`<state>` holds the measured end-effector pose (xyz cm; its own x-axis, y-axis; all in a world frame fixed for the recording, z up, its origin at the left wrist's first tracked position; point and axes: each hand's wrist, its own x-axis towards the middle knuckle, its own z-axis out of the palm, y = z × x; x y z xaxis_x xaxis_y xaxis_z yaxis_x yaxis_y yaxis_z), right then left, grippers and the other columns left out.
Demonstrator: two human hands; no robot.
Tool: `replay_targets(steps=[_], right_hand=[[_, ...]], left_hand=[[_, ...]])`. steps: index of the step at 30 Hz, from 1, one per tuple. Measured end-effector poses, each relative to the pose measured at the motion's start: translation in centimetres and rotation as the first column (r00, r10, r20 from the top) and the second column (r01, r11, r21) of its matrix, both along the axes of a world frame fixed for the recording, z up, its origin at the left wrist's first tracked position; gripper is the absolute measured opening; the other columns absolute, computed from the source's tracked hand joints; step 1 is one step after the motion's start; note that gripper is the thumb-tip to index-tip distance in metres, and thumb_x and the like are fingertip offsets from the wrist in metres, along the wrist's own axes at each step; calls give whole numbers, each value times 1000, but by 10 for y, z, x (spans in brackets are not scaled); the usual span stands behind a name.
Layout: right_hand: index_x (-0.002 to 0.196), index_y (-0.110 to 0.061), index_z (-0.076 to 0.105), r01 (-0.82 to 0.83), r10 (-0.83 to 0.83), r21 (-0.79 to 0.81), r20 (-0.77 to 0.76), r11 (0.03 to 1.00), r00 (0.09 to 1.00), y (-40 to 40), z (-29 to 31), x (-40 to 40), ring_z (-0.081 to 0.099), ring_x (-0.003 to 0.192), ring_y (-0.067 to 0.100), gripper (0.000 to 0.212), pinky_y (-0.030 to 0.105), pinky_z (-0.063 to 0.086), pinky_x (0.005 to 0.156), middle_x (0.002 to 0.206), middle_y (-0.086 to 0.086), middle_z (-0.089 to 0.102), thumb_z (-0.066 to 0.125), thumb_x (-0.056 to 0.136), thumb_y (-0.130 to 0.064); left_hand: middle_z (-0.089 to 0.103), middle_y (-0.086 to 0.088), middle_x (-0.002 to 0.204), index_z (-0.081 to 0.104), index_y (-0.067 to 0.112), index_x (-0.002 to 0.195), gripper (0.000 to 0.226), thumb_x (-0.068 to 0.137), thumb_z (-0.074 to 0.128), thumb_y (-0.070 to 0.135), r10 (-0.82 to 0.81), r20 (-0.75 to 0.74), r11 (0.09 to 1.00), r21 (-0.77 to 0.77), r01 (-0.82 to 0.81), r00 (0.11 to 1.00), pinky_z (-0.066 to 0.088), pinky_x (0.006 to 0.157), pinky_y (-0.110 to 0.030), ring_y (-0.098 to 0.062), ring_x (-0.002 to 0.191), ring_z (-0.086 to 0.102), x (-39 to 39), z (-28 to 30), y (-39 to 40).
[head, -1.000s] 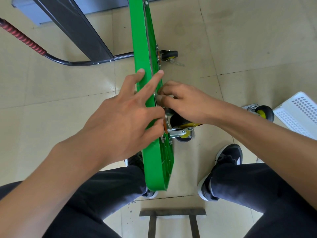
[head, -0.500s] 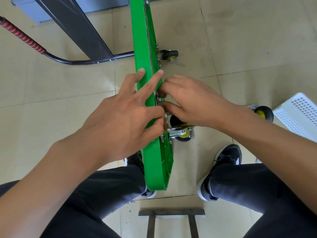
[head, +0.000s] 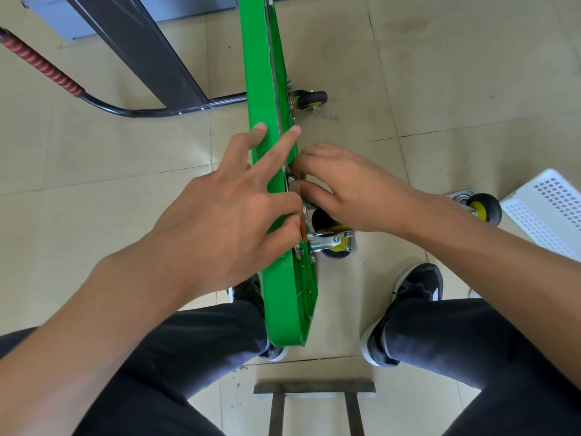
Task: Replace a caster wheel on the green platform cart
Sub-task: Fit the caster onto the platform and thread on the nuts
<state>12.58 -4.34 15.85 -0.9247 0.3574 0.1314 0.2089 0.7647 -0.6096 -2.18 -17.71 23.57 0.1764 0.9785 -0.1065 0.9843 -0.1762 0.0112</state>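
From the head view, you are looking down at a floor (head: 110, 221) of pale beige tiles with thin dark joints. The green platform cart (head: 267, 99) stands on its long edge between your knees, its deck running away from you toward the top of the frame. Its black handle (head: 132, 112), with a red ribbed grip, lies low over the tiles on the left. A dark slanted beam (head: 141, 48) crosses behind it.

Your left hand (head: 220, 215) rests on the upper edge of the cart, fingers spread and mostly straight, two fingertips reaching over the green rim. Your right hand (head: 352, 187) is curled in against the underside of the deck, fingertips pinched at the mounting plate of the near caster wheel (head: 333, 243), whose black tyre and yellow hub show just below your wrist. What the fingertips pinch is too small and too covered to name.

A second caster (head: 309, 100) sits farther along the cart. A loose caster (head: 482, 207) lies on the floor to your right, just beside a white perforated basket (head: 547, 209) that the frame's edge cuts off. Open tile lies right of the cart and beyond it. Your black shoes (head: 408, 297) bracket the cart's near end, and a dark metal frame (head: 314, 388) sits below, its legs cut off at the bottom.
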Motion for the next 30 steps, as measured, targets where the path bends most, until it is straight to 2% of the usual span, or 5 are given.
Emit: replay_targets(steps=[10, 14, 19, 24, 30], right_hand=[[107, -12, 60, 23, -23, -1, 75, 1000, 997, -1, 7, 4, 54, 102, 25, 21, 50, 49, 83, 102, 8, 62, 49, 103, -29], [109, -13, 61, 41, -42, 6, 91, 999, 995, -1, 10, 5, 55, 105, 26, 22, 50, 49, 86, 105, 7, 63, 49, 103, -31], [114, -14, 63, 45, -45, 7, 125, 999, 991, 1, 12, 8, 55, 109, 27, 24, 50, 49, 89, 109, 6, 64, 49, 102, -29], [120, -14, 64, 73, -79, 36, 178, 997, 981, 19, 29, 21, 55, 115, 25, 27, 45, 46, 97, 118, 6, 64, 50, 103, -28], [117, -18, 69, 234, -236, 34, 231, 972, 944, 59, 56, 77, 59, 108, 17, 24, 33, 46, 90, 117, 1, 69, 52, 103, -27]], left_hand=[[25, -14, 163, 69, 31, 92, 40, 97, 32, 47, -7, -8, 1000, -3, 7, 1000, 56, 57, -45, -46, 144, 26, 1, 0, 0], [26, -14, 162, 71, 32, 95, 43, 97, 31, 48, -3, 13, 1000, -12, 3, 1000, 58, 74, -52, -46, 145, 24, 2, 1, -1], [27, -13, 162, 71, 31, 101, 42, 97, 33, 48, 26, 87, 1000, -18, -25, 996, 47, 100, -59, -43, 145, 24, 0, 3, 0], [39, -10, 157, 71, 27, 110, 40, 96, 40, 47, 56, 158, 997, 47, -64, 986, 39, 107, -60, -37, 145, 30, 1, 9, 11], [44, -5, 154, 65, 27, 121, 45, 93, 36, 48, -29, 184, 998, 54, 19, 982, 41, 108, -53, -29, 146, 32, 29, 9, 43]])
